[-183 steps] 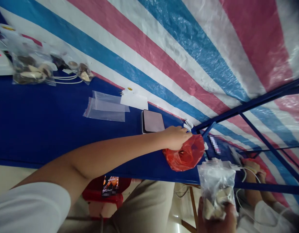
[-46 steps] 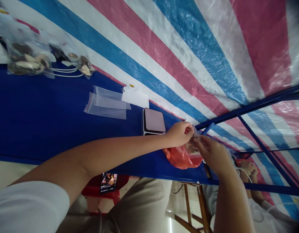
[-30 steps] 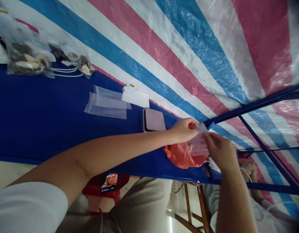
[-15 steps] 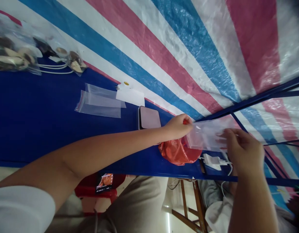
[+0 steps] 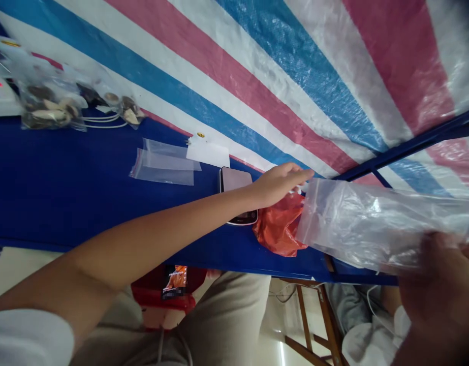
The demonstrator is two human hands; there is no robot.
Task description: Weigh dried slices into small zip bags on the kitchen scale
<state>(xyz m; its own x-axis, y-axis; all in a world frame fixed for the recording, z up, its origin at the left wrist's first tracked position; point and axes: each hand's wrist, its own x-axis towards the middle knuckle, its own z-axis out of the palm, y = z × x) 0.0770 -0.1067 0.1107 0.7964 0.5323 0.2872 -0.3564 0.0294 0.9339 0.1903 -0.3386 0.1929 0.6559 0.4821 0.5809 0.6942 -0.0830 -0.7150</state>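
Observation:
A large clear zip bag [image 5: 364, 223] stretches across the right side, its zip end near my left hand. My right hand [image 5: 443, 274], smeared by motion, grips the bag's lower right part. My left hand [image 5: 278, 185] reaches over a red plastic bag [image 5: 278, 229], fingers stretched out toward the zip end; whether they touch it I cannot tell. Beneath my left wrist is a small kitchen scale [image 5: 236, 179], partly covered by the forearm. Two flat clear zip bags [image 5: 163, 168] lie on the blue table to the left.
White paper [image 5: 209, 154] lies behind the scale. Filled clear bags [image 5: 51, 109] and white cable loops [image 5: 104, 122] are at the far left. A striped tarp [image 5: 234, 76] rises behind the blue table [image 5: 66, 188]. A phone [image 5: 175, 281] rests on a red stool [image 5: 154, 300]; another person's leg [image 5: 344, 305] is at right.
My right hand has moved right and toward me, drawing the clear bag out to a longer span. My left hand's fingers have straightened. The view has shifted slightly, uncovering more of the scale.

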